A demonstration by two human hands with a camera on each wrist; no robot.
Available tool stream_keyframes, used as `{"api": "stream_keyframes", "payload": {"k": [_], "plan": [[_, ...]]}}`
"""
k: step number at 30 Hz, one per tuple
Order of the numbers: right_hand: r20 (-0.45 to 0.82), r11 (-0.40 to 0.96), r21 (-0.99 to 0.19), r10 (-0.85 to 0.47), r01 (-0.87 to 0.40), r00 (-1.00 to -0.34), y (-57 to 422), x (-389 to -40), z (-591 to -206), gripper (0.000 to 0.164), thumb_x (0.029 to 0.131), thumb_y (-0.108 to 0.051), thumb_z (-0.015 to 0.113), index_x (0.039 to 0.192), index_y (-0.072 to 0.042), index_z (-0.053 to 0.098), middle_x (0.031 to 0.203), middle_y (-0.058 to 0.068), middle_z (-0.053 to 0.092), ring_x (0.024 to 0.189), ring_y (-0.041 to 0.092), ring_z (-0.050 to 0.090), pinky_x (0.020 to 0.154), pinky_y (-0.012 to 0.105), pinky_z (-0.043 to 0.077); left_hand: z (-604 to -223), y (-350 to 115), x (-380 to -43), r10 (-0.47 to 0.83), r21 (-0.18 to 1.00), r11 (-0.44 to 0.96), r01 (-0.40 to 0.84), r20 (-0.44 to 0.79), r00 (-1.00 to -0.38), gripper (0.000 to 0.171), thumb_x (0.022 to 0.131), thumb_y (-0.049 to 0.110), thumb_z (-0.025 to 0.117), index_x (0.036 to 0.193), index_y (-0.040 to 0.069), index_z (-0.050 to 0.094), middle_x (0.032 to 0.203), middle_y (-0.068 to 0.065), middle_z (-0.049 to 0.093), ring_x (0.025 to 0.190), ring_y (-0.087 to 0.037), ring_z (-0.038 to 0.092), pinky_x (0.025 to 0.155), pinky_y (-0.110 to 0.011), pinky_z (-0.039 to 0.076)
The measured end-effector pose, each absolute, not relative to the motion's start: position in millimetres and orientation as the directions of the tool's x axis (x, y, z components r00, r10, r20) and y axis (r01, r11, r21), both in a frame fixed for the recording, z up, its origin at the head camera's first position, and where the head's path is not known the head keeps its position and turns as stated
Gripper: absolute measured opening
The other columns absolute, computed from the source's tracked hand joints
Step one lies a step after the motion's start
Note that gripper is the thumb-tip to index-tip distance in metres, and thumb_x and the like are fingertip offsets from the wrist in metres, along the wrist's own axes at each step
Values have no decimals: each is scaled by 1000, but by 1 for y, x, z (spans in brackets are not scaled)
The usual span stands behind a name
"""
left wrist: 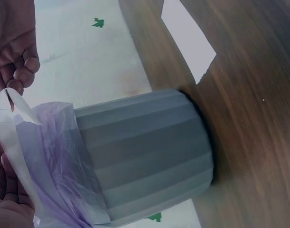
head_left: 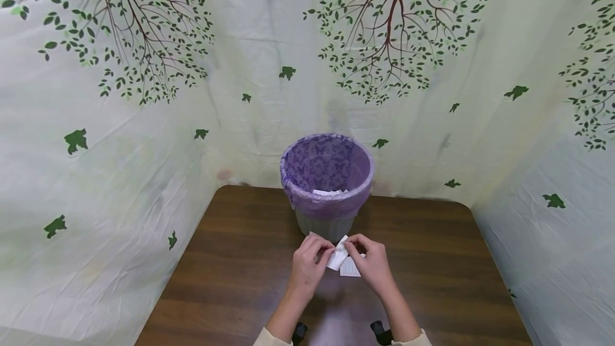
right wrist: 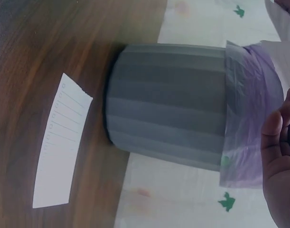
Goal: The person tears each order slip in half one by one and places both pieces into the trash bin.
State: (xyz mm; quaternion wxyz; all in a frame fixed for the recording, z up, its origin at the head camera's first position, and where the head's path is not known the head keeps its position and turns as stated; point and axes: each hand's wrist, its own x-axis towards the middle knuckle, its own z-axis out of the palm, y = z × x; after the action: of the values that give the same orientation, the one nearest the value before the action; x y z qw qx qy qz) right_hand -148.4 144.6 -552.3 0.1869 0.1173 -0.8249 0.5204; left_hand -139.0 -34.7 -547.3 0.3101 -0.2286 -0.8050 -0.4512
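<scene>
Both hands are raised in front of the bin, close together, with a white strip of paper [head_left: 338, 257] between them. My left hand [head_left: 306, 267] pinches it between thumb and fingers, and my right hand [head_left: 373, 262] pinches it from the other side. In the left wrist view the paper strip [left wrist: 13, 142] curves in a bend between the hands. Below them, a printed slip of paper [right wrist: 64, 142] with ruled lines and one ragged end lies on the table, partly covered by my right hand in the head view.
A grey ribbed bin [head_left: 324, 224] stands at the table's back edge, lined with a purple butterfly-patterned bag [head_left: 331, 204]. White paper pieces [head_left: 329, 193] lie inside it. The brown wooden table [head_left: 230, 260] is surrounded by leaf-printed cloth [head_left: 240, 143] behind and at both sides.
</scene>
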Motion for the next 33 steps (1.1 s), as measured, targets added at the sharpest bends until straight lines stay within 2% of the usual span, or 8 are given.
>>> {"api": "stream_keyframes", "payload": {"k": [5, 8, 19, 28, 33], "plan": [[400, 443, -827, 31, -346, -916, 148, -149, -549, 8, 93, -5, 78, 89, -12, 77, 74, -4, 72, 67, 1, 59, 63, 22, 52, -545, -34, -136, 84, 578, 480, 661, 719, -690, 16, 84, -2, 86, 89, 9, 75, 87, -1, 69, 82, -15, 65, 68, -13, 52], [381, 443, -837, 50, -322, -923, 149, -149, -548, 9, 93, -4, 78, 89, -12, 77, 73, -4, 71, 66, 1, 59, 63, 22, 51, -543, -34, -132, 81, 596, 476, 647, 703, -707, 17, 83, -2, 86, 91, 8, 76, 87, -1, 70, 82, -15, 65, 66, -12, 53], [400, 433, -846, 134, -310, -907, 154, -151, -544, 4, 95, -5, 77, 91, -6, 78, 76, 5, 76, 64, -1, 58, 57, 16, 46, -540, -32, -130, 97, 547, 476, 689, 745, -659, 18, 82, -5, 87, 88, 8, 75, 86, -2, 70, 81, -14, 64, 71, -17, 55], [428, 443, -843, 209, -305, -879, 158, -153, -543, 4, 94, -3, 76, 92, -4, 78, 74, 5, 72, 65, 0, 55, 59, 14, 44, -538, -29, -125, 108, 553, 472, 687, 737, -667, 18, 81, -2, 88, 90, 8, 75, 87, -1, 70, 82, -18, 66, 73, -19, 56], [450, 450, -838, 247, -309, -858, 159, -154, -542, 4, 95, -3, 75, 92, -2, 78, 73, 6, 71, 65, 0, 53, 59, 13, 43, -539, -27, -123, 113, 553, 458, 696, 740, -663, 19, 82, -3, 86, 90, 9, 74, 88, 0, 69, 84, -14, 65, 72, -22, 57]]}}
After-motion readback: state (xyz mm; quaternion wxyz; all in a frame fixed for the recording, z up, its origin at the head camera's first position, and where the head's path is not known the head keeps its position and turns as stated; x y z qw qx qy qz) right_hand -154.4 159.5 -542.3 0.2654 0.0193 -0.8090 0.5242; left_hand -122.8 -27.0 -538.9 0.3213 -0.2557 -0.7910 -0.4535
